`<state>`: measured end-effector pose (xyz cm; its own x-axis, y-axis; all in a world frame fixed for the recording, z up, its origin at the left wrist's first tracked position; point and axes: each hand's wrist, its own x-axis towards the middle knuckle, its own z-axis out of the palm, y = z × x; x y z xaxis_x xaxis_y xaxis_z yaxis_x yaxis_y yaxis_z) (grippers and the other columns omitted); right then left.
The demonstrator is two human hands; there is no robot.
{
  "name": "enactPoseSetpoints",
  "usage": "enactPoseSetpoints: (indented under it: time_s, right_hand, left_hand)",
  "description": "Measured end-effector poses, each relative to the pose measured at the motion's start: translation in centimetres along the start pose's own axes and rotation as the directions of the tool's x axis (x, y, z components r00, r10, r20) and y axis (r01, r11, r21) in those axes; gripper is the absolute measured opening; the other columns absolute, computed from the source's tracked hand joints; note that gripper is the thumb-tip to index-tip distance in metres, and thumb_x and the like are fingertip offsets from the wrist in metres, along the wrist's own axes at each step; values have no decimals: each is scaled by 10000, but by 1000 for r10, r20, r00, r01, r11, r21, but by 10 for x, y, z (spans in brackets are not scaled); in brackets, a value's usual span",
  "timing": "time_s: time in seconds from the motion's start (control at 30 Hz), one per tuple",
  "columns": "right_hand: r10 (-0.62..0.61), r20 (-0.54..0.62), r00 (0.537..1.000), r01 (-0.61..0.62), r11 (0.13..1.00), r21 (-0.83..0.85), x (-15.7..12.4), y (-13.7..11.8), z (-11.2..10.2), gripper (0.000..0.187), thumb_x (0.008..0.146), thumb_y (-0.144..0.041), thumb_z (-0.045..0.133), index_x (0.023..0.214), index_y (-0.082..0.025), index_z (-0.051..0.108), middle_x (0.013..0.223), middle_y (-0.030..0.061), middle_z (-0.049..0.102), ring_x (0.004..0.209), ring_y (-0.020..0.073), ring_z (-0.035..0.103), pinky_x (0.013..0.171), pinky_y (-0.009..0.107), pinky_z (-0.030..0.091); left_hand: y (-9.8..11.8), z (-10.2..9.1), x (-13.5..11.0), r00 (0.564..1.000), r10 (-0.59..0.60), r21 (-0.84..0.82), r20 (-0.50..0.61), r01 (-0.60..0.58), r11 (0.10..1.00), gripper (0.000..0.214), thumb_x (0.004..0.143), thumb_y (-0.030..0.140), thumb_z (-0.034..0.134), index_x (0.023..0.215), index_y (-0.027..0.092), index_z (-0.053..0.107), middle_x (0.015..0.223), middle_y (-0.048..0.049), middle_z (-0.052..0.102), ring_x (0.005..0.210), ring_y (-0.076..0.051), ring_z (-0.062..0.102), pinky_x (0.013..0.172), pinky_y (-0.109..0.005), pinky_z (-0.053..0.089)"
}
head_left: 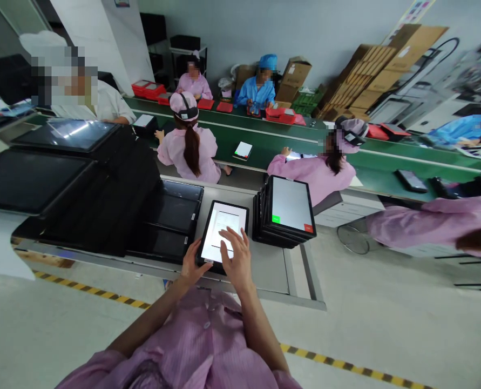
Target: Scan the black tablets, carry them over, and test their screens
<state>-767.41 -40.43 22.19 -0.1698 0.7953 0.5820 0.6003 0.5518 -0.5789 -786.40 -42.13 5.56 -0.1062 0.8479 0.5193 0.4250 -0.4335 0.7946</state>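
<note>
A tablet with a lit white screen lies in front of me on the grey bench. My left hand grips its lower left corner, thumb along the bottom edge. Over the right part of the screen hovers or rests my right hand, fingers spread; contact with the glass cannot be made out. Just right of it stands a stack of tablets, the top one lit with a green and a red square. Black trays holding dark tablets are on the left.
Black cloth and large dark screens occupy the left end. Beyond the bench, several people work along a green conveyor table with red trays. Cardboard boxes lean by the back wall. Yellow-black tape marks the floor.
</note>
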Motion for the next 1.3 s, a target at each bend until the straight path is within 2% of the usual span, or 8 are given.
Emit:
enactPoseSetpoints:
  time_s: [0.13,0.3,0.47,0.67,0.97,1.2,1.3]
  right_hand:
    - [111,-136,984,-106,993,43,-10,15,-6,280,1155,-281,525,1346,-274,730,1269,66,850,1326,269,763,1332,656,433]
    - [204,-212,956,-193,979,71,-26,26,-1,330,1153,-324,543,1445,-271,686,1400,106,791,1432,287,682,1277,611,508]
    - [248,-201,948,-239,969,68,-31,28,5,376,1162,-379,520,1487,-249,659,1458,152,743,1479,317,637,1198,595,572]
    - [226,-196,954,-212,973,87,-30,31,6,370,1159,-364,532,1486,-260,670,1453,141,752,1478,306,639,1199,575,573]
    - [203,-162,966,-192,978,80,-30,29,5,349,1151,-358,549,1454,-259,692,1409,131,778,1449,303,660,1193,566,577]
    - [275,-155,949,-271,962,47,-24,45,-3,386,1157,-422,530,1456,-236,686,1413,145,773,1378,303,697,1184,545,570]
    - [259,-150,954,-261,965,4,-19,52,-6,405,1158,-433,519,1469,-228,679,1400,146,780,1332,300,721,1154,530,582]
  left_hand:
    - [2,0,0,1000,-17,-9,10,17,1000,789,956,588,797,1610,212,565,1593,-207,655,1482,-392,656,1224,-628,564]
    - [2,-1,-1,1000,6,11,14,-6,1000,796,946,563,803,1614,208,556,1600,-213,650,1488,-404,650,1222,-638,559]
    - [-1,-1,-3,1000,-17,31,14,17,999,821,933,597,806,1608,200,559,1577,-221,663,1470,-411,661,1218,-644,558]
    - [-1,1,-3,1000,30,10,0,-30,999,797,971,571,781,1641,216,536,1604,-220,644,1488,-411,645,1210,-639,562]
    - [-1,0,-3,1000,3,28,3,-3,1000,806,947,580,802,1622,216,555,1580,-215,662,1467,-411,662,1206,-638,567]
    - [5,-2,2,998,-51,23,31,50,998,814,928,593,803,1601,197,575,1584,-219,661,1474,-413,657,1229,-628,554]
    - [5,-3,3,997,-65,24,31,64,998,806,921,609,794,1583,198,588,1581,-215,663,1476,-409,655,1231,-623,554]
